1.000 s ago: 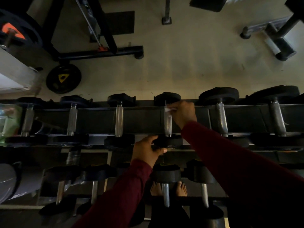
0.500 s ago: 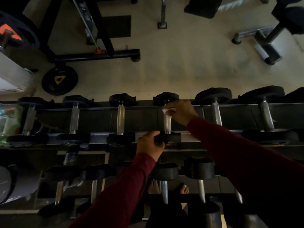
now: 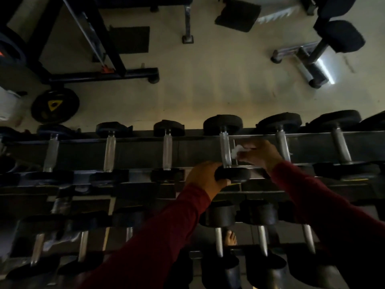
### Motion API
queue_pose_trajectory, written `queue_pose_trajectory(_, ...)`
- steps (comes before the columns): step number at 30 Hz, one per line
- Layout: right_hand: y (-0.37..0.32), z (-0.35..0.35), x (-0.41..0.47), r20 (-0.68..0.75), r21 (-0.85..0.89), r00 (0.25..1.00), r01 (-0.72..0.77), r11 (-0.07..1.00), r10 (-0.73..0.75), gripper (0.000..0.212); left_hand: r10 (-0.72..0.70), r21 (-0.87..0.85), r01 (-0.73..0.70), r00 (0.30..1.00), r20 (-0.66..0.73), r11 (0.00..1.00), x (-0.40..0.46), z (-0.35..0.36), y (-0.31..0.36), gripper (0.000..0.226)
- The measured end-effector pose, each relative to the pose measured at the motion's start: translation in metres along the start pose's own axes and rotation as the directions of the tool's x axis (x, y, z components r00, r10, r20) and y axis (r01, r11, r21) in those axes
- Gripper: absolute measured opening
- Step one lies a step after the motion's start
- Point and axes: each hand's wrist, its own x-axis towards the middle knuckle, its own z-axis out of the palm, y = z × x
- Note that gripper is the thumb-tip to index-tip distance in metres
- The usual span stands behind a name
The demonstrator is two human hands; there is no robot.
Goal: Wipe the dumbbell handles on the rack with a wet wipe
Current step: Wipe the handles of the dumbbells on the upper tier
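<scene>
Several dumbbells with chrome handles and black heads lie across the top tier of the dark rack [image 3: 193, 151]. My left hand [image 3: 205, 179] grips the near black head [image 3: 233, 174] of one dumbbell in the middle. Its chrome handle [image 3: 225, 150] is bare and in plain sight. My right hand [image 3: 260, 153] holds a crumpled white wet wipe [image 3: 236, 152] just to the right of that handle, off the metal. The neighbouring handle [image 3: 282, 146] to the right runs behind my right hand.
A lower tier holds more dumbbells [image 3: 220, 217] below my arms. A foot [image 3: 230, 237] shows through the rack. Beyond the rack lie beige floor, a black weight plate [image 3: 55, 105] at left, a black machine frame [image 3: 100, 76] and a bench [image 3: 325, 49] at right.
My right hand has come off the far end of the handle and moved nearer and to the right with the wipe. The left hand keeps its grip on the near head. The view shifted right.
</scene>
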Motion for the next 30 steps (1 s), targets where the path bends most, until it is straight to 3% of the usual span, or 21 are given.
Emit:
queue_pose_trajectory(2,0.005,-0.001,0.007,0.035,-0.385,0.995,0.104,0.917,-0.098,0.028,-0.081,-0.001,0.081,0.997,-0.018,0.997,0.000,0.012,0.011,0.045)
queue_pose_trajectory(4,0.004,0.006,0.017,0.134,-0.653,0.981,0.194,0.732,-0.141,0.034,-0.165,-0.018,0.164,0.984,-0.069,0.986,0.002,0.018,0.017,0.047)
queue_pose_trajectory(7,0.008,0.020,0.034,0.233,-0.779,0.967,0.247,0.576,-0.100,0.037,-0.246,-0.020,0.245,0.963,-0.109,0.969,0.004,0.022,0.023,0.054)
queue_pose_trajectory(9,0.012,0.026,0.043,0.256,-0.801,0.964,0.257,0.541,-0.078,0.035,-0.281,-0.034,0.279,0.952,-0.124,0.960,0.004,0.022,0.026,0.054)
queue_pose_trajectory(15,0.017,0.019,0.052,0.384,-0.739,0.922,0.343,0.579,-0.056,0.036,-0.341,-0.067,0.334,0.926,-0.161,0.940,0.004,0.026,0.030,0.054)
queue_pose_trajectory(23,0.018,0.021,0.047,0.320,-0.717,0.939,0.328,0.615,-0.128,0.037,-0.349,-0.175,0.322,0.925,-0.152,0.931,0.003,0.027,0.022,0.053)
queue_pose_trajectory(27,0.014,0.018,0.041,0.267,-0.639,0.959,0.249,0.728,-0.093,0.039,-0.354,-0.228,0.315,0.922,-0.156,0.921,0.001,0.028,0.017,0.060)
queue_pose_trajectory(30,0.020,0.018,0.035,0.205,-0.402,0.969,0.212,0.891,-0.138,0.023,-0.346,-0.304,0.290,0.926,-0.151,0.908,-0.003,0.029,0.012,0.056)
